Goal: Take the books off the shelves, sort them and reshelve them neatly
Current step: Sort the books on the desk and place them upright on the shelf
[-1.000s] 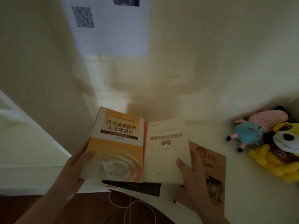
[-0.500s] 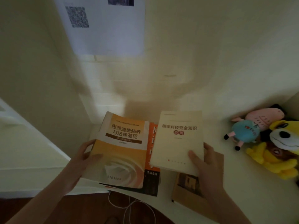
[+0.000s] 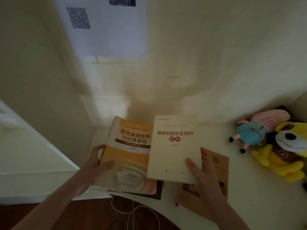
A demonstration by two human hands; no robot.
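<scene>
Dim, warm light on a cream tiled wall (image 3: pixel 216 47); white desk (image 3: pixel 265 205) in the corner; dark wooden floor (image 3: pixel 93 216) below.

Centre frame: a cream paperback (image 3: pixel 172 146) with a matt paper cover and an orange textbook (image 3: pixel 127 163) with a faintly glossy one. Fuzzy cloth plush toys (image 3: pixel 289 140) at right; smooth pale surface (image 3: pixel 257 205); dark polished wood floor (image 3: pixel 83 216) below.

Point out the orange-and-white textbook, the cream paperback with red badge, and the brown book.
Orange-and-white textbook (image 3: pixel 129 156): head view, middle of front cover.
Cream paperback (image 3: pixel 172 156): head view, blank cover below red badge.
Brown book (image 3: pixel 219 165): head view, exposed top-right cover.
</scene>
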